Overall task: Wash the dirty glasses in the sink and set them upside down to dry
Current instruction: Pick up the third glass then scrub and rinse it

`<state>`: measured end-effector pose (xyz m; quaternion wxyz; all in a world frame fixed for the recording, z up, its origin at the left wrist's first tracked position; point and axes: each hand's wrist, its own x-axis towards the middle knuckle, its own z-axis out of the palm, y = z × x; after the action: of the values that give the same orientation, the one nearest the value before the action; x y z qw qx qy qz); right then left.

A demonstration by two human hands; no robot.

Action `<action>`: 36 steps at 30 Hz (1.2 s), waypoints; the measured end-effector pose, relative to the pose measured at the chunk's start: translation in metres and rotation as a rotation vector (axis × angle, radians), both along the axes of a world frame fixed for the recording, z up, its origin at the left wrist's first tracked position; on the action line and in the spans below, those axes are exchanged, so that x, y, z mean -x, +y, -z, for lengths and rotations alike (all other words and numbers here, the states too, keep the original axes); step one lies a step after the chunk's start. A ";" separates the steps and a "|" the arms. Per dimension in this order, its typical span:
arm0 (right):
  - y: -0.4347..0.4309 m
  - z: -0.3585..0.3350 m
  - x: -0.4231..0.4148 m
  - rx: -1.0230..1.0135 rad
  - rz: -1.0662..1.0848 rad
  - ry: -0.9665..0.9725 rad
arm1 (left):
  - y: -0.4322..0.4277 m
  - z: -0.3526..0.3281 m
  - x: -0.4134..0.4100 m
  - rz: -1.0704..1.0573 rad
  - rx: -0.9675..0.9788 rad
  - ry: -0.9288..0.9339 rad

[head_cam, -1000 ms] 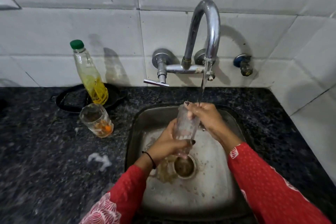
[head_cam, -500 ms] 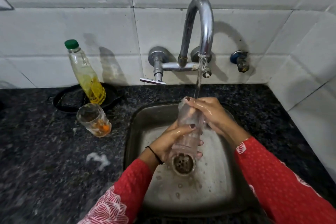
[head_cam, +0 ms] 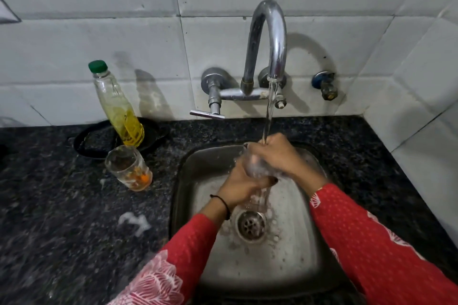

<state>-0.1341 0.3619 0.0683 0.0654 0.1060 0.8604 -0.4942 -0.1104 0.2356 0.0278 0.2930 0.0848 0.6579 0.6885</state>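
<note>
A clear glass [head_cam: 255, 168] is held over the steel sink [head_cam: 292, 255], under the water running from the chrome tap [head_cam: 270, 39]. My left hand [head_cam: 241, 187] grips its lower part. My right hand [head_cam: 275, 153] wraps over its top, where the stream lands. Both hands hide most of the glass, and it is blurred. A second glass [head_cam: 128, 168] with orange and brown residue stands upright on the dark counter, left of the sink.
A green-capped bottle of yellow liquid [head_cam: 116, 106] stands at the back left, with a black round lid [head_cam: 99, 141] behind it. A blob of foam [head_cam: 133, 221] lies on the granite counter [head_cam: 62, 230]. The drain [head_cam: 250, 225] sits under the hands. Tiled walls close the back and right.
The glass has come a little higher under the stream, and my right hand has closed further over its top. The brown water around the drain has washed away.
</note>
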 end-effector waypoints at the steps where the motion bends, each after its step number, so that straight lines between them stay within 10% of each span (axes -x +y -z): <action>1: -0.001 0.000 0.001 -0.073 -0.021 -0.006 | 0.002 0.006 0.001 -0.020 0.072 0.069; 8: -0.003 0.003 -0.012 0.401 0.068 0.066 | -0.016 0.015 -0.004 0.155 -0.606 -0.621; 14: -0.004 0.003 -0.007 -0.134 -0.096 -0.009 | 0.001 0.014 -0.002 -0.018 0.027 0.101; 20: 0.002 0.003 -0.012 0.372 0.142 0.091 | -0.013 0.011 0.002 0.151 -0.460 -0.527; 24: -0.004 0.002 -0.011 -0.130 -0.030 -0.037 | 0.001 0.011 -0.002 -0.003 0.070 0.106; 26: -0.003 0.002 -0.015 -0.061 -0.060 0.022 | 0.001 0.015 -0.003 -0.046 0.021 0.138; 31: 0.000 0.005 -0.020 0.434 0.086 0.101 | -0.013 0.002 -0.007 0.124 -0.522 -0.565; 36: -0.004 0.014 -0.009 0.026 0.042 0.054 | 0.004 0.014 -0.006 -0.035 0.103 0.099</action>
<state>-0.1251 0.3579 0.0546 0.0330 0.1100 0.8529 -0.5093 -0.1044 0.2398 0.0141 0.2523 0.0921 0.7076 0.6536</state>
